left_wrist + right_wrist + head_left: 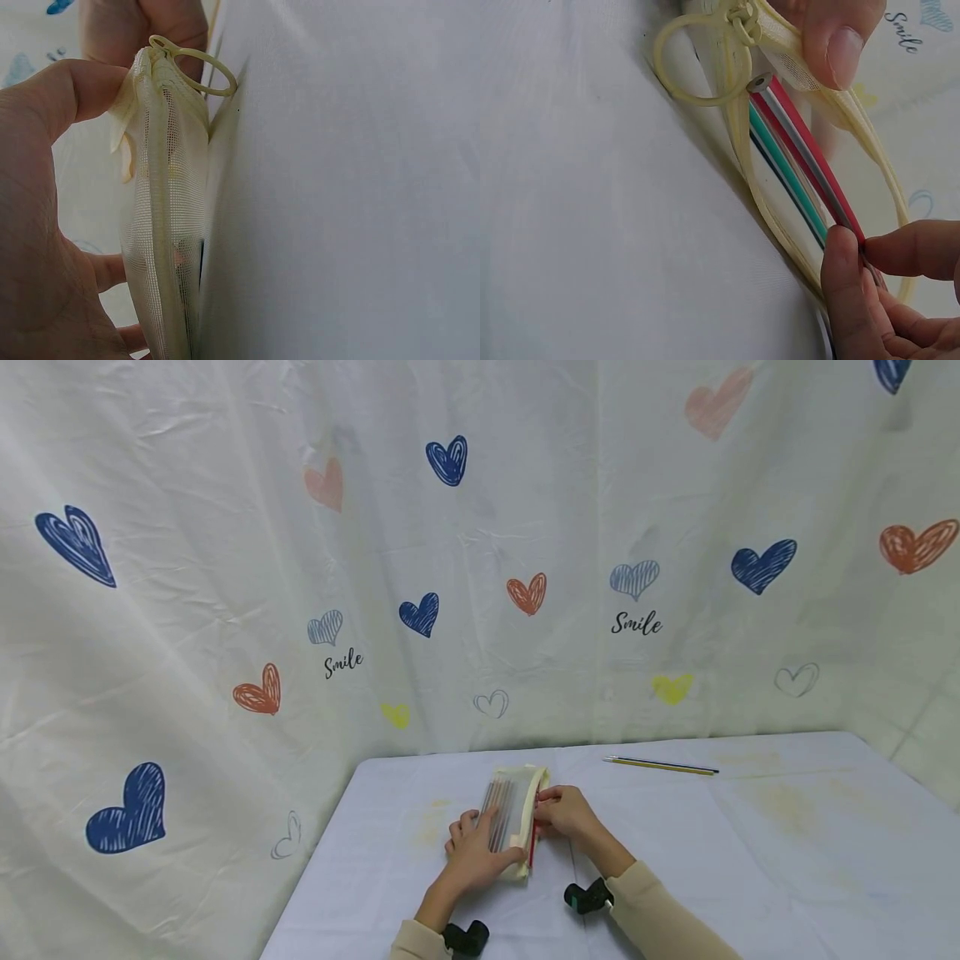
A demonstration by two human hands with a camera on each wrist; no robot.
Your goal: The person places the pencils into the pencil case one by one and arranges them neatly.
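Note:
A pale yellow zippered mesh pencil pouch (521, 779) lies tilted at the middle of the table, several pencils showing through its side. My left hand (477, 852) grips it from the left, thumb near the zipped edge and fingers spread over the mesh. At the unzipped right side, my right hand (567, 814) pinches a red and silver pencil (810, 157) between thumb and finger. That pencil lies in the opening beside a green pencil (786, 166). A round pull ring (705, 100) hangs from the zipper end. In the left wrist view the mesh (184, 195) hides most of the contents.
Two pencils (663, 766), one dark and one yellow, lie side by side toward the back right of the white-covered table (750, 860). A white curtain (562, 685) printed with hearts hangs behind. Black wrist devices (587, 897) sit near both wrists.

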